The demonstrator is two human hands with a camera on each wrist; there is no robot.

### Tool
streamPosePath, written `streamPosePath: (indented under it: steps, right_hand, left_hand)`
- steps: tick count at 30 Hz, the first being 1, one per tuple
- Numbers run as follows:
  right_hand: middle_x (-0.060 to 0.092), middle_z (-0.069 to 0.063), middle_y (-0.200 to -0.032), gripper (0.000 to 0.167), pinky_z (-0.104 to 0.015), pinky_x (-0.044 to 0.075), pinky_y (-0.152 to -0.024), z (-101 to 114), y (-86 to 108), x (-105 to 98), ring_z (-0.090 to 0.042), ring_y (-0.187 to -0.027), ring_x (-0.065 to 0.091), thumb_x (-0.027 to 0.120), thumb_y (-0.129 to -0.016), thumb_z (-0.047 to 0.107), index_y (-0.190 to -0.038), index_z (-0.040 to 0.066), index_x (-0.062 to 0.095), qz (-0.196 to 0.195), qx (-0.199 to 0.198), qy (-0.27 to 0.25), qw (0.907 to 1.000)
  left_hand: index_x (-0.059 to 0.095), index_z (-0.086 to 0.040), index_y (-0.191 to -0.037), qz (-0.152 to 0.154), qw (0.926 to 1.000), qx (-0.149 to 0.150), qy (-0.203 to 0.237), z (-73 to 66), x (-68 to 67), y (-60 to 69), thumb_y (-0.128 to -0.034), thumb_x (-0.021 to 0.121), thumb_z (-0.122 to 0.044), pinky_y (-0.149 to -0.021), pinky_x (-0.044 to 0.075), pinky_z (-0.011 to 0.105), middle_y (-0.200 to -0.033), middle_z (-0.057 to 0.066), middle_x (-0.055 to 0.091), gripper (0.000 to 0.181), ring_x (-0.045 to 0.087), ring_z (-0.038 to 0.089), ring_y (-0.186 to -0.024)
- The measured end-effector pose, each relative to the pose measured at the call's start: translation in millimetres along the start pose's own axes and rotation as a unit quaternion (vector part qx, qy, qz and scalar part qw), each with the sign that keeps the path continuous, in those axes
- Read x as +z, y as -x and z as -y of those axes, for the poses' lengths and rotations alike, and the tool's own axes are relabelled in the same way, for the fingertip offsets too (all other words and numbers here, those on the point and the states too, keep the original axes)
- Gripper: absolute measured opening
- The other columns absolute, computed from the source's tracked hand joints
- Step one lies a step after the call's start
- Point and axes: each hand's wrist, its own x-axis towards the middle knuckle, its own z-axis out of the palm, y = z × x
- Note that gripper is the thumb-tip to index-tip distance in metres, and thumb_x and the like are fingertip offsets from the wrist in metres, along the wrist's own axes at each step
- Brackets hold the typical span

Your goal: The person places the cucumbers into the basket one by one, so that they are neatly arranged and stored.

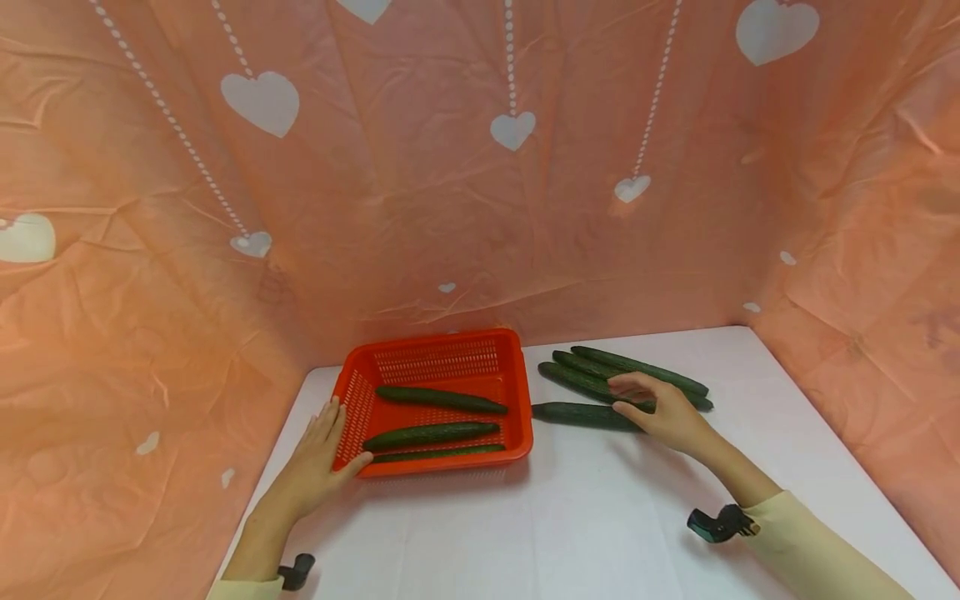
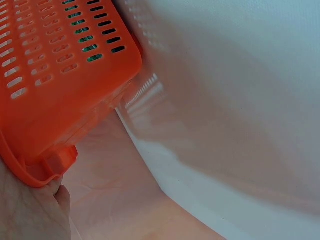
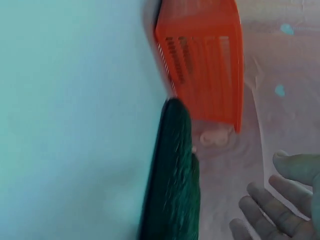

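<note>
Pale right sleeve [image 1: 810, 542] nearest; its right hand [image 1: 671, 421] has fingers spread, gripping nothing, above the front cucumber [image 1: 577, 414]. Left hand [image 1: 311, 462] rests on the left rim of the red basket [image 1: 450, 465], fingers fairly straight, probably steadying it. Three basket cucumbers [image 1: 431, 435] lie lengthwise, likely for fit; three back cucumbers [image 1: 637, 365] sit bunched on desk [image 1: 600, 517], presumably for right-side reach.

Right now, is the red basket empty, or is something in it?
Not empty: the head view shows three cucumbers lying inside the basket.
</note>
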Motion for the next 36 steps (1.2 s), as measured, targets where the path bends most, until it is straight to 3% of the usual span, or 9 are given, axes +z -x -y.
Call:
streamPosePath:
  steps: [6, 9, 12, 15, 22, 28, 34, 36]
  right_hand:
    - [0.074, -0.012, -0.128, 0.040, -0.044, 0.060, -0.093, -14.6, 17.3, -16.2, -0.033, -0.110, 0.071, 0.078, -0.101, 0.016, -0.137, 0.003, 0.067, -0.011, 0.022, 0.033, 0.9992]
    - [0.073, -0.013, -0.127, 0.042, -0.046, 0.059, -0.094, -23.7, 25.4, -22.2, -0.034, -0.110, 0.070, 0.079, -0.100, 0.019, -0.137, 0.003, 0.067, -0.015, 0.030, 0.046, 0.9984]
    - [0.073, -0.015, -0.124, 0.043, -0.045, 0.059, -0.094, -32.6, 32.5, -25.3, -0.035, -0.108, 0.069, 0.082, -0.097, 0.015, -0.134, 0.002, 0.068, -0.026, 0.019, 0.047, 0.9984]
    - [0.073, -0.017, -0.122, 0.044, -0.045, 0.060, -0.093, -42.3, 36.6, -26.0, -0.037, -0.106, 0.069, 0.086, -0.092, 0.012, -0.131, -0.001, 0.069, -0.034, 0.007, 0.053, 0.9980]
    - [0.069, -0.016, -0.117, 0.043, -0.049, 0.059, -0.090, -59.8, 43.3, -25.2, -0.035, -0.105, 0.066, 0.089, -0.090, 0.014, -0.123, -0.003, 0.068, -0.004, 0.031, 0.075, 0.9967]
    - [0.067, -0.010, -0.111, 0.043, -0.040, 0.058, -0.084, -71.5, 47.3, -22.1, -0.026, -0.098, 0.063, 0.093, -0.084, 0.010, -0.118, 0.000, 0.069, -0.014, -0.002, 0.089, 0.9959]
    - [0.064, -0.005, -0.106, 0.050, -0.029, 0.054, -0.081, -76.9, 50.0, -19.5, -0.019, -0.094, 0.060, 0.097, -0.075, 0.007, -0.115, 0.001, 0.069, -0.028, -0.051, 0.095, 0.9938]
    - [0.063, -0.003, -0.107, 0.051, -0.028, 0.053, -0.081, -77.4, 51.2, -19.0, -0.017, -0.094, 0.058, 0.098, -0.074, 0.008, -0.116, 0.003, 0.069, -0.024, -0.055, 0.100, 0.9932]
  left_hand:
    - [0.015, 0.007, -0.168, 0.005, 1.0000, -0.005, -0.001, 0.7, -0.2, -0.6, -0.1041, 0.061, -0.060, -0.134, 0.000, 0.053, -0.178, 0.025, 0.002, 0.104, 0.002, 0.046, -0.164]
    - [0.015, 0.007, -0.168, 0.003, 1.0000, -0.004, -0.004, 1.2, 0.1, -1.3, -0.1038, 0.061, -0.060, -0.133, 0.004, 0.059, -0.179, 0.025, 0.002, 0.104, 0.003, 0.046, -0.164]
    - [0.016, 0.007, -0.168, 0.001, 1.0000, -0.002, -0.004, 1.4, 0.4, -1.8, -0.1034, 0.062, -0.060, -0.133, 0.006, 0.061, -0.178, 0.025, 0.003, 0.104, 0.003, 0.046, -0.164]
    - [0.016, 0.008, -0.168, 0.000, 1.0000, -0.001, -0.002, 1.4, 0.4, -1.7, -0.1035, 0.062, -0.060, -0.134, 0.002, 0.055, -0.178, 0.025, 0.003, 0.104, 0.004, 0.047, -0.164]
    - [0.016, 0.008, -0.168, -0.003, 1.0000, 0.000, 0.002, 2.7, 2.2, -0.3, -0.1038, 0.062, -0.059, -0.135, -0.001, 0.051, -0.178, 0.025, 0.003, 0.103, 0.003, 0.047, -0.164]
    - [0.017, 0.008, -0.168, -0.005, 1.0000, 0.000, -0.001, 3.3, 3.2, 0.0, -0.1038, 0.062, -0.059, -0.134, 0.004, 0.057, -0.178, 0.025, 0.004, 0.103, 0.004, 0.047, -0.164]
    - [0.016, 0.008, -0.168, -0.003, 1.0000, 0.000, -0.002, 3.2, 3.2, 0.3, -0.1040, 0.061, -0.059, -0.133, -0.009, 0.039, -0.178, 0.025, 0.003, 0.103, 0.004, 0.046, -0.164]
    - [0.016, 0.008, -0.168, -0.001, 1.0000, -0.002, -0.002, 2.7, 2.8, 0.2, -0.1040, 0.061, -0.060, -0.134, -0.007, 0.042, -0.178, 0.025, 0.003, 0.104, 0.003, 0.046, -0.164]
